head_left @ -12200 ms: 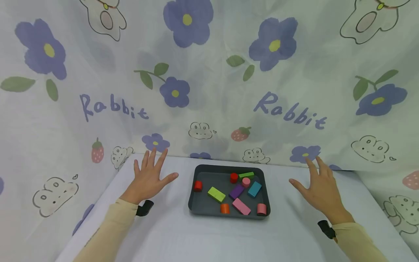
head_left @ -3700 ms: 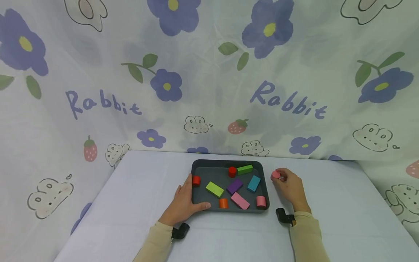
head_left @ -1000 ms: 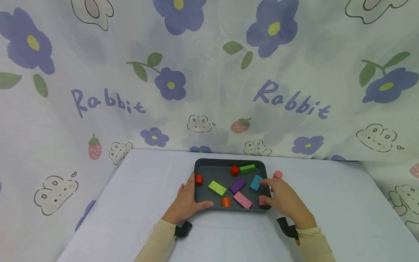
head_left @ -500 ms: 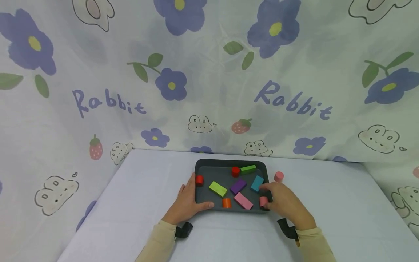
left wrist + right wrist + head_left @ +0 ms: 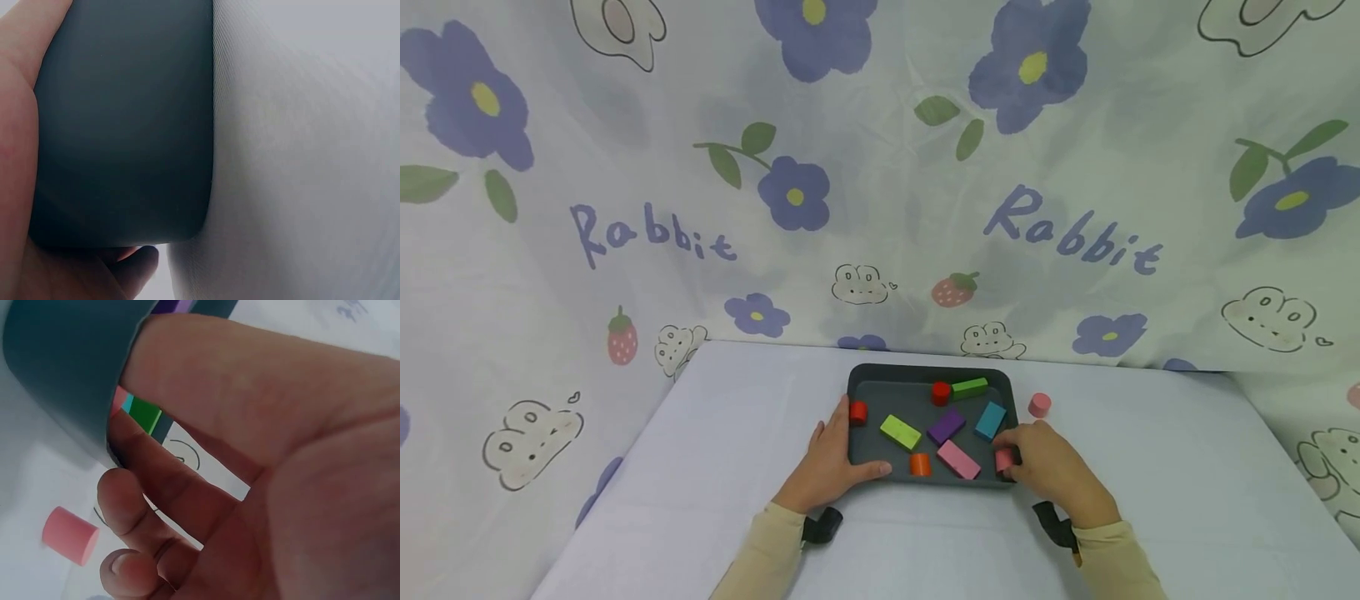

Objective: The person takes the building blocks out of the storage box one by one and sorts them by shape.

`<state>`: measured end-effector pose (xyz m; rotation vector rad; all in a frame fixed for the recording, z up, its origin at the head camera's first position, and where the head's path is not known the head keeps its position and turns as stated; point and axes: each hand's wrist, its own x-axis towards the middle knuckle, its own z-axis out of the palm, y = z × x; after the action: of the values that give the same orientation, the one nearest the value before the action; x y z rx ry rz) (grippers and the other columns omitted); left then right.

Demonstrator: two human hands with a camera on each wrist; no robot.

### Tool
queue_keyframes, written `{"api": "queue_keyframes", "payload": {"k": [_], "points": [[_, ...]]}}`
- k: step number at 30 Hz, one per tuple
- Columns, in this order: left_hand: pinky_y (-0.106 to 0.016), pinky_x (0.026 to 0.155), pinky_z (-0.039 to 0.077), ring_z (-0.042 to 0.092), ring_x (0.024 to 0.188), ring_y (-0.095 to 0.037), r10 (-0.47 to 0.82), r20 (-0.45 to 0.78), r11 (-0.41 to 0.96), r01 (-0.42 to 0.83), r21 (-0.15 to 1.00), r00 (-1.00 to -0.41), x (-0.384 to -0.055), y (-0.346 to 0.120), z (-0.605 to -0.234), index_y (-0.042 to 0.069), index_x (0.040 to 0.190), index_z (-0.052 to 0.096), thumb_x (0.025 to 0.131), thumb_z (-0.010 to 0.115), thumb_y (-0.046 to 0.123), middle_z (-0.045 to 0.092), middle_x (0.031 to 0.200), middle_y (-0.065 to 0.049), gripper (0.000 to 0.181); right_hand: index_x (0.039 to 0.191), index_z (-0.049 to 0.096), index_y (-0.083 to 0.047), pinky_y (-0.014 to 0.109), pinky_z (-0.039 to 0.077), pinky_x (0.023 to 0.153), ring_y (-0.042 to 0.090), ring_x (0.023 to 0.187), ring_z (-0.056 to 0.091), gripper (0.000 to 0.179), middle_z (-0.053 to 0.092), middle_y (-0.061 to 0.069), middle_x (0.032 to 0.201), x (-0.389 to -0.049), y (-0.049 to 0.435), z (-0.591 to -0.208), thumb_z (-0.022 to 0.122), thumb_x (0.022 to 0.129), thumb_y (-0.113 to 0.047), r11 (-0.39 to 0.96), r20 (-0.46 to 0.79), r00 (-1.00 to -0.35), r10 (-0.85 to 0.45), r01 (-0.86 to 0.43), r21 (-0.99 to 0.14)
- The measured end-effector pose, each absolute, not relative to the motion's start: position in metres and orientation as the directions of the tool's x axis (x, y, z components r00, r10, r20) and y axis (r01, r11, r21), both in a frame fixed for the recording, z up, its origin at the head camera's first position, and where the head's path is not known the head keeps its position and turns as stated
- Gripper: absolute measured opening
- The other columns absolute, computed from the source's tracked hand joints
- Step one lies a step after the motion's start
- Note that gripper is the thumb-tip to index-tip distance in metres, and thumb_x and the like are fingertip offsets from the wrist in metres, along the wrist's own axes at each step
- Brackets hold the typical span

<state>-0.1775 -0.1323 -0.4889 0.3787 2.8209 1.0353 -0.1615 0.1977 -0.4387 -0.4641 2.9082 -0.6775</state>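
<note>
In the head view, the dark grey tray point(image 5: 887, 373) holds several coloured blocks. My left hand point(image 5: 822, 467) rests against its left wall, fingers straight along the side and thumb laid over the front rim. In the left wrist view the tray's outer wall point(image 5: 125, 125) fills the space beside the palm. At the front right corner my right hand point(image 5: 1056, 467) reaches over the rim, thumb and index finger pinching a pink cylinder block point(image 5: 1004, 461). A second pink cylinder block point(image 5: 1040, 405) stands on the table outside the tray, behind that hand; the right wrist view shows it too.
Inside the tray lie a blue block point(image 5: 990, 421), a purple block point(image 5: 947, 427), a long pink block point(image 5: 958, 459), a lime block point(image 5: 900, 432), an orange cylinder point(image 5: 920, 464), a green block point(image 5: 969, 387) and two red cylinders point(image 5: 941, 393). A patterned curtain point(image 5: 880, 167) hangs behind the white table.
Earlier my right hand set one pink cylinder down right of the tray, then moved back to the front right corner. Its fingers have since closed around the other pink cylinder. The left hand stays put.
</note>
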Motion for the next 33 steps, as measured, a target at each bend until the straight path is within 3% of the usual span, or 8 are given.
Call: {"api": "queue_keyframes", "payload": {"k": [10, 16, 20, 24, 27, 33], "points": [[-0.055, 0.123, 0.006, 0.018, 0.152, -0.033, 0.27, -0.017, 0.738, 0.196, 0.646, -0.963, -0.178, -0.1332, -0.4895, -0.002, 0.16, 0.003, 0.079, 0.078, 0.062, 0.011, 0.167, -0.017, 0.127, 0.099, 0.079, -0.008, 0.031, 0.047, 0.064, 0.016, 0.078, 0.051, 0.018, 0.061, -0.004, 0.079, -0.1612, 0.1939, -0.4406, 0.083, 0.082, -0.01, 0.878, -0.023, -0.946, -0.325, -0.292, -0.379], [-0.055, 0.123, 0.006, 0.02, 0.152, -0.033, 0.266, -0.02, 0.743, 0.191, 0.641, -0.964, -0.1774, -0.1326, -0.4897, -0.002, 0.16, 0.003, 0.079, 0.078, 0.063, 0.011, 0.167, -0.016, 0.128, 0.098, 0.08, -0.009, 0.037, 0.052, 0.075, 0.018, 0.082, 0.055, 0.014, 0.066, -0.004, 0.083, -0.1595, 0.1938, -0.4416, 0.08, 0.086, -0.015, 0.88, -0.007, -0.942, -0.336, -0.312, -0.359], [-0.056, 0.123, 0.006, 0.02, 0.152, -0.033, 0.266, -0.017, 0.744, 0.194, 0.639, -0.964, -0.1773, -0.1326, -0.4895, -0.002, 0.16, 0.004, 0.079, 0.077, 0.062, 0.011, 0.167, -0.017, 0.127, 0.096, 0.08, -0.007, 0.042, 0.049, 0.087, 0.012, 0.074, 0.057, 0.012, 0.067, -0.01, 0.074, -0.1612, 0.193, -0.4423, 0.079, 0.087, -0.015, 0.853, 0.052, -0.929, -0.367, -0.358, -0.379], [-0.056, 0.123, 0.006, 0.02, 0.152, -0.033, 0.264, -0.017, 0.75, 0.194, 0.633, -0.964, -0.1777, -0.1322, -0.4897, -0.002, 0.16, 0.005, 0.079, 0.077, 0.063, 0.012, 0.167, -0.017, 0.127, 0.097, 0.08, -0.008, 0.038, 0.046, 0.08, 0.008, 0.068, 0.049, 0.012, 0.059, -0.015, 0.065, -0.1618, 0.1925, -0.4429, 0.078, 0.088, -0.016, 0.838, 0.079, -0.926, -0.37, -0.369, -0.403], [-0.056, 0.123, 0.006, 0.02, 0.152, -0.033, 0.263, -0.021, 0.75, 0.191, 0.633, -0.964, -0.1777, -0.1321, -0.4895, -0.002, 0.16, 0.004, 0.079, 0.077, 0.063, 0.012, 0.167, -0.017, 0.127, 0.099, 0.08, -0.009, 0.035, 0.047, 0.076, 0.01, 0.073, 0.048, 0.013, 0.063, -0.014, 0.071, -0.1614, 0.1922, -0.4432, 0.078, 0.089, -0.016, 0.844, 0.06, -0.937, -0.345, -0.337, -0.417], [-0.055, 0.123, 0.006, 0.019, 0.152, -0.034, 0.267, -0.024, 0.746, 0.191, 0.638, -0.963, -0.1773, -0.132, -0.489, -0.003, 0.16, 0.004, 0.079, 0.078, 0.061, 0.011, 0.167, -0.018, 0.127, 0.104, 0.079, -0.009, 0.039, 0.055, 0.081, 0.016, 0.085, 0.056, 0.016, 0.074, -0.003, 0.091, -0.1616, 0.1937, -0.441, 0.077, 0.089, -0.014, 0.848, 0.045, -0.948, -0.314, -0.302, -0.435]]}}
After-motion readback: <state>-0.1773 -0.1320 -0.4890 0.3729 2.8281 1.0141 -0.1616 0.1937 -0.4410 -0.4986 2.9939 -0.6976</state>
